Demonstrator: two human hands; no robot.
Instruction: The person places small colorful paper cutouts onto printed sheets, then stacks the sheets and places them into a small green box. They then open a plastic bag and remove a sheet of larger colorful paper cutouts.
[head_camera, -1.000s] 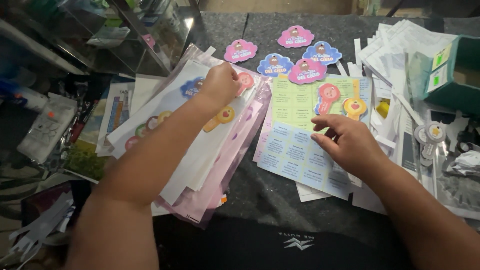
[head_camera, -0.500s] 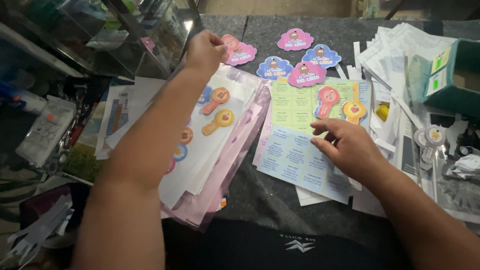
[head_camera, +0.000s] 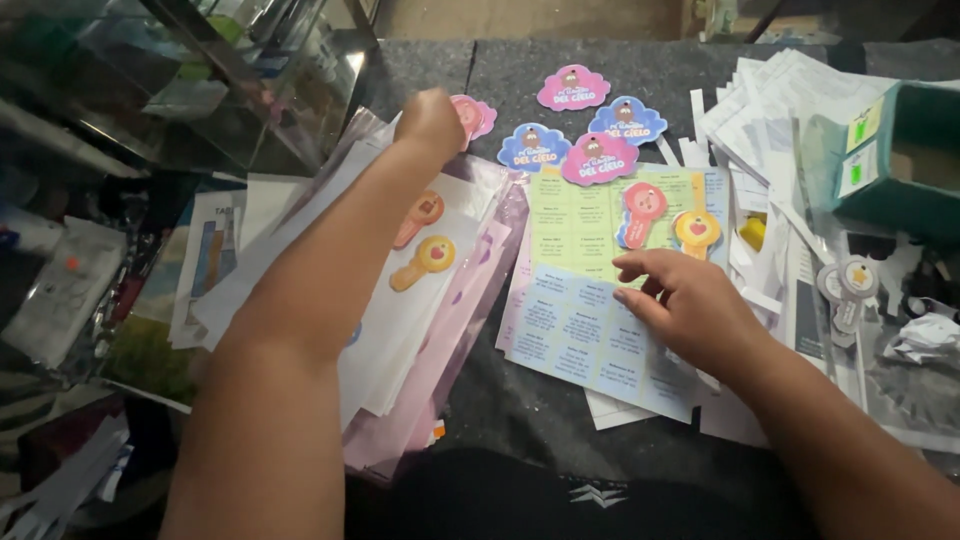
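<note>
My left hand (head_camera: 430, 122) reaches to the far side of a stack of paper sheets (head_camera: 400, 300) and closes over a pink cloud-shaped cutout (head_camera: 478, 113). Whether it grips the cutout is unclear. Two orange and yellow rattle-shaped cutouts (head_camera: 424, 240) lie on the stack beside my forearm. My right hand (head_camera: 680, 300) rests fingers-down on a green and blue printed sheet (head_camera: 590, 310), holding nothing. Pink and yellow rattle cutouts (head_camera: 665, 220) lie on that sheet, just above my fingers. Three more cloud cutouts (head_camera: 590, 125), pink and blue, lie beyond it on the dark table.
A teal box (head_camera: 900, 160) and a heap of white paper scraps (head_camera: 770, 110) fill the right side. Small round stickers (head_camera: 845, 285) lie near them. A glass case (head_camera: 170, 80) stands at the left, with papers and a remote-like object below it.
My left hand moved from the paper stack up and right onto the pink cloud cutout, uncovering the rattle cutouts on the stack. My right hand stayed on the printed sheet.
</note>
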